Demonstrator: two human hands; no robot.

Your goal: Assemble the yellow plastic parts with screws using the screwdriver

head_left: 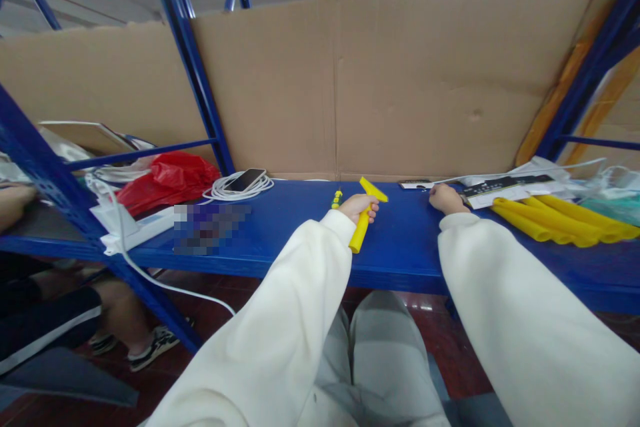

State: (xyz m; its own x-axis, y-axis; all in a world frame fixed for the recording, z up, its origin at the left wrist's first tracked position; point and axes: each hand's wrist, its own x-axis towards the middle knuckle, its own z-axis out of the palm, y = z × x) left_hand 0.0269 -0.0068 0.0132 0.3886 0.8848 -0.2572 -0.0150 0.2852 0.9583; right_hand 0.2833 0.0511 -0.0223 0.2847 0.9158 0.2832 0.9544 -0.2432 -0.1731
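My left hand (361, 207) is closed around a bright yellow tube-like piece (358, 240), held slanting above the blue table. Its top end spreads into a flat, angled flap past my fingers. Just beyond that hand lies a small yellow-green strip of knobby bits (337, 199), too small to name. My right hand (447, 199) rests low over the table, fingers curled. Whatever they may hold is hidden. A small black-and-white flat item (416, 185) lies to its left. Several yellow tubes (560, 220) lie side by side to the right of that hand.
A blue shelf-table (295, 240) with blue posts (197, 73) is backed by cardboard (425, 80). On the left are a phone (246, 180) on coiled white cable, a red bag (173, 180) and a white power strip (150, 223). Another person's leg (120, 313) shows at lower left.
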